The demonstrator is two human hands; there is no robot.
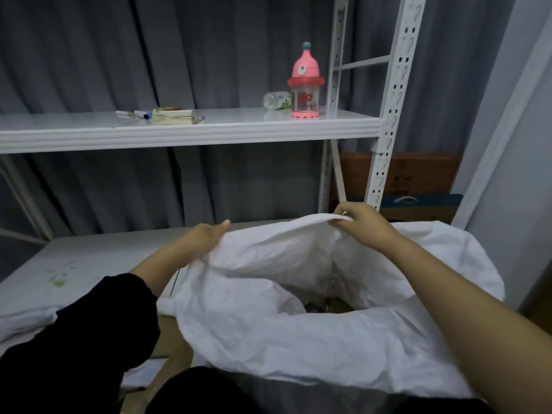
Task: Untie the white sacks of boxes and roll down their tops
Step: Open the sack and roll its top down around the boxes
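you're past the untying on this one: the white sack point(298, 333) sits right below you, in front of the lower board of the white shelf rack point(191, 131), and its mouth already gapes open, with something brownish, likely the boxes, dimly visible deep inside. the step in hand is rolling the top down.

your left hand point(209, 237) grips the far rim of the sack on the side away from the rack's upright post, fingers curled into the cloth and thumb pointing out along the edge. your right hand point(363, 224) pinches the same far rim on the side nearer the post, fingers closed tightly on a fold, lifting it into a ridge.

the near rim already looks turned outward into a fat cuff; the far rim stands high. next, i'd judge, you need to fold that raised edge outward and down toward the rack, both hands together, keeping the cuff even so it doesn't spring back.
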